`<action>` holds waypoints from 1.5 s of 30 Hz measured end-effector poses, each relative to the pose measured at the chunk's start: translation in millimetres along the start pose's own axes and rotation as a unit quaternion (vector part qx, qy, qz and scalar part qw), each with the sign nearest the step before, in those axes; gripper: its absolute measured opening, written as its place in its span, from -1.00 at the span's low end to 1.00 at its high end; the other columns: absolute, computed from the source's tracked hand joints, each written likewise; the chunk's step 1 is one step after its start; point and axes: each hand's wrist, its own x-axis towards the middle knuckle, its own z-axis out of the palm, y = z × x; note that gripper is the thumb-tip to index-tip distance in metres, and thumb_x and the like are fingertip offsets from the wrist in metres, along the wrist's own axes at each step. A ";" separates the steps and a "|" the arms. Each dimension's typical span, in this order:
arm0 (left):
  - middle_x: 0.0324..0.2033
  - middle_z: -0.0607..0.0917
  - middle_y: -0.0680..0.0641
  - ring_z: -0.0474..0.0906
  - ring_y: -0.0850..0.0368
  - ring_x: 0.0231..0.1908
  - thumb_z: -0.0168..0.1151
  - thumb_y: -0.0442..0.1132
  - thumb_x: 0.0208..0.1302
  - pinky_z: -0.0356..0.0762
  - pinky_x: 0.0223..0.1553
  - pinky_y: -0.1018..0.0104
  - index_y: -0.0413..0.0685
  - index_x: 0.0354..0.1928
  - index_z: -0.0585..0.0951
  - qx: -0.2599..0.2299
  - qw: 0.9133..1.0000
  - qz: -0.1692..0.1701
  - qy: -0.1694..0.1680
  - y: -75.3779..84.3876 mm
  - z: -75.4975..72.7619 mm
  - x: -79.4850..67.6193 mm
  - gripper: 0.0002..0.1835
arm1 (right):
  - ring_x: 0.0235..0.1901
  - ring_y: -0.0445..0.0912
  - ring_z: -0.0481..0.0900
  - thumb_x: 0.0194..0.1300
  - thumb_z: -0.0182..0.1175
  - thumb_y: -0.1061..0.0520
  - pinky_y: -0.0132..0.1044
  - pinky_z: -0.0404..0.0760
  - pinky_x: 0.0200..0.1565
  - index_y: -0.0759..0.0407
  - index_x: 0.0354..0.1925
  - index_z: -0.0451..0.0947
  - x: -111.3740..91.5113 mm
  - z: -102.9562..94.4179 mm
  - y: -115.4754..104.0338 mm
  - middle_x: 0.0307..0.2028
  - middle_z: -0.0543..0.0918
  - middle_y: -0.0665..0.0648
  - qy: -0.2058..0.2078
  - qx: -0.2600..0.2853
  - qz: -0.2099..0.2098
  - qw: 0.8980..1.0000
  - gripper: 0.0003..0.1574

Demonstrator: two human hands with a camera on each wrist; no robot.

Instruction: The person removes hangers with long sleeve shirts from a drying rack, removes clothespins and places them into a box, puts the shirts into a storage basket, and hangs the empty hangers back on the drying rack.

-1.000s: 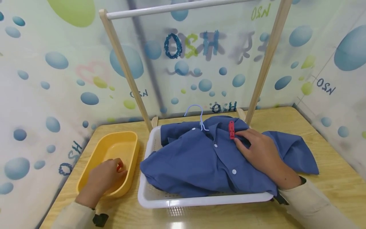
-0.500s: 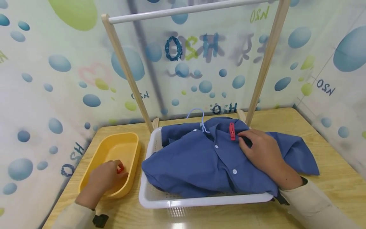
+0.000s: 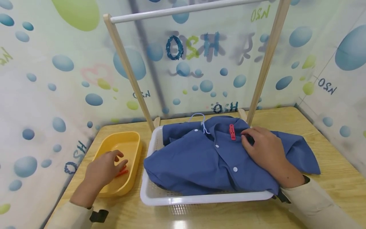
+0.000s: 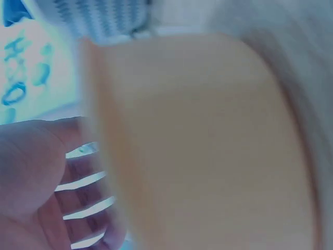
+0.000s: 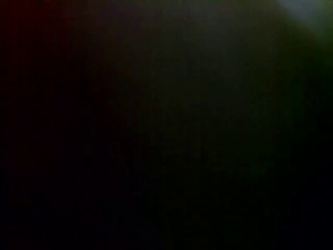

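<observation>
While the left hand [image 3: 102,168] is held over red pegs [image 3: 122,173] in the tray [image 3: 125,144], thumb and fingers parted, the shirt [image 3: 191,162] in the basket [image 3: 206,199] is touched by the right hand [image 3: 264,148] beside a red clip [image 3: 232,132]; whether cloth is pinched cannot be told.

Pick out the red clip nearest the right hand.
The red clip on the blue shirt, beside the right hand; any other in view lies in the yellow tub by the left hand.
</observation>
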 end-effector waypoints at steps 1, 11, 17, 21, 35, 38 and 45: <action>-0.27 0.75 -0.16 0.58 0.11 -0.52 0.37 -0.03 0.25 0.44 -0.62 0.27 -0.13 -0.08 0.67 -0.001 1.000 0.004 0.012 4.4 -3.2 0.0 -0.65 | -0.29 0.18 0.68 0.20 0.33 0.15 0.11 0.64 -0.38 0.25 -0.22 0.72 0.0 0.0 0.2 -0.28 0.71 0.29 -0.003 -0.003 0.003 1.000 -0.79; -0.22 0.76 -0.11 0.65 0.04 -0.35 0.27 -0.01 0.35 0.62 -0.43 0.20 -0.05 -0.05 0.68 -0.009 0.994 0.067 0.083 71.3 -45.7 8.2 -0.70 | -0.27 0.18 0.63 0.22 0.32 0.11 0.12 0.63 -0.39 0.24 -0.24 0.72 -1.1 1.0 1.4 -0.31 0.68 0.29 -0.030 -0.020 0.017 0.999 -0.79; -0.23 0.77 -0.02 0.69 0.05 -0.24 0.27 0.01 0.36 0.63 -0.39 0.22 0.04 -0.06 0.70 -0.006 0.986 0.124 0.111 119.2 -61.2 15.6 -0.73 | -0.26 0.18 0.61 0.25 0.29 0.08 0.15 0.64 -0.39 0.24 -0.23 0.72 -0.9 -1.6 2.3 -0.29 0.64 0.30 -0.061 -0.028 0.035 0.997 -0.76; -0.27 0.75 0.02 0.66 0.10 -0.29 0.29 0.03 0.34 0.60 -0.39 0.24 0.06 -0.12 0.70 -0.015 0.978 0.163 0.129 148.0 -66.1 23.0 -0.75 | -0.29 0.15 0.58 0.25 0.28 0.07 0.12 0.62 -0.42 0.24 -0.25 0.71 -0.2 -1.7 3.0 -0.30 0.61 0.28 -0.074 -0.028 0.040 0.996 -0.76; -0.26 0.74 0.09 0.65 0.19 -0.29 0.29 0.04 0.35 0.61 -0.30 0.26 0.14 -0.13 0.71 -0.027 0.962 0.248 0.108 226.4 -61.9 50.0 -0.79 | -0.33 0.11 0.52 0.22 0.32 0.14 0.04 0.59 -0.35 0.29 -0.28 0.71 -0.2 4.2 3.4 -0.33 0.57 0.28 -0.076 -0.017 0.031 0.996 -0.79; -0.26 0.74 0.08 0.64 0.21 -0.29 0.28 0.04 0.35 0.61 -0.27 0.28 0.12 -0.11 0.70 -0.031 0.963 0.256 0.081 237.4 -55.6 56.6 -0.78 | -0.33 0.09 0.51 0.22 0.33 0.15 0.02 0.56 -0.35 0.29 -0.29 0.71 -0.7 6.0 3.9 -0.35 0.56 0.26 -0.074 -0.010 0.027 0.997 -0.81; -0.16 0.74 0.06 0.65 0.22 -0.21 0.22 0.02 0.41 0.62 -0.15 0.26 0.11 -0.01 0.68 -0.028 0.959 0.281 0.030 259.5 -43.9 72.2 -0.75 | -0.32 0.09 0.51 0.23 0.33 0.16 0.01 0.54 -0.35 0.26 -0.28 0.72 -0.5 8.4 4.3 -0.35 0.56 0.23 -0.072 -0.005 0.024 0.997 -0.83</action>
